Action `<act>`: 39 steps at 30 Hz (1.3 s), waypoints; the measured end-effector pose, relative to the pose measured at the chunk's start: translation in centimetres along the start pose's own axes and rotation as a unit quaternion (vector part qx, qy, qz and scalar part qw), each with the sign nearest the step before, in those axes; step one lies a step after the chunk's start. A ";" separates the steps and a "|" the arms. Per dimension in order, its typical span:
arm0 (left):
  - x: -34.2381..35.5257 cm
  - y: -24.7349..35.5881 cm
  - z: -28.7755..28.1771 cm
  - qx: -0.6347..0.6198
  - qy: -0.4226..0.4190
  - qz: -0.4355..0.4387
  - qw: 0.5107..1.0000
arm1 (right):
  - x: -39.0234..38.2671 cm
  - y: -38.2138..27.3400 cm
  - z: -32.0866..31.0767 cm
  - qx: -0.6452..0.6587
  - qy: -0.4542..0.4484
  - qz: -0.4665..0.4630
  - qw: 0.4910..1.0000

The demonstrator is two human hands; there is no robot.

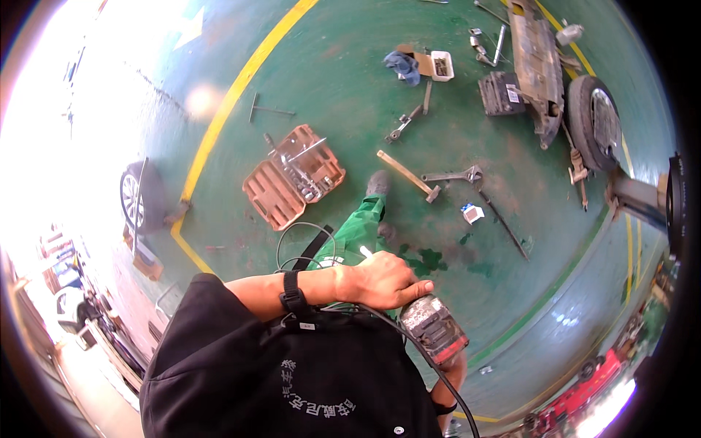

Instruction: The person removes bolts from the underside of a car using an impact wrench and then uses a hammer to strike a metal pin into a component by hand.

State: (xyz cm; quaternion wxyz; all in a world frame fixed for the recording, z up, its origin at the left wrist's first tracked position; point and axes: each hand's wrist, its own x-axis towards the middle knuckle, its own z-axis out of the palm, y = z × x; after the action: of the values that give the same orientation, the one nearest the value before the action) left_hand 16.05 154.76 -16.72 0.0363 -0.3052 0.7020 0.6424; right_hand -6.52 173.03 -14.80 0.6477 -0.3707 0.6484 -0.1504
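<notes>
My left hand [381, 281] is in front of my body, its back up and its fingers curled under out of sight. Its thumb reaches to the edge of a worn cordless power tool [432, 326] with a red and black battery end. A small white piece [365, 251] pokes out beside the knuckles; what it belongs to is hidden. Behind and below the tool is my right hand [456, 367], mostly covered by it and apparently holding it. A thin dark cable [413, 340] runs past both hands.
An open orange socket case [274, 191] lies ahead to the left. On the green floor are a hammer [403, 174], a large adjustable wrench [451, 176] and a small box [472, 212]. A wheel [590, 120] and a dirty metal part [538, 69] are at far right. Another wheel [140, 196] stands left.
</notes>
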 end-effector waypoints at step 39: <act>2.2 -29.3 0.7 -0.751 0.116 -0.114 0.640 | 44.3 0.5 5.4 -0.290 -0.522 -0.113 0.794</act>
State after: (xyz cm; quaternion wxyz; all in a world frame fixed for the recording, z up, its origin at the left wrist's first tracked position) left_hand 27.97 154.86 -43.62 -0.2139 -0.3769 -0.0635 0.8990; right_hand 3.47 144.97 -48.07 0.7281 -0.6342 0.1786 0.1891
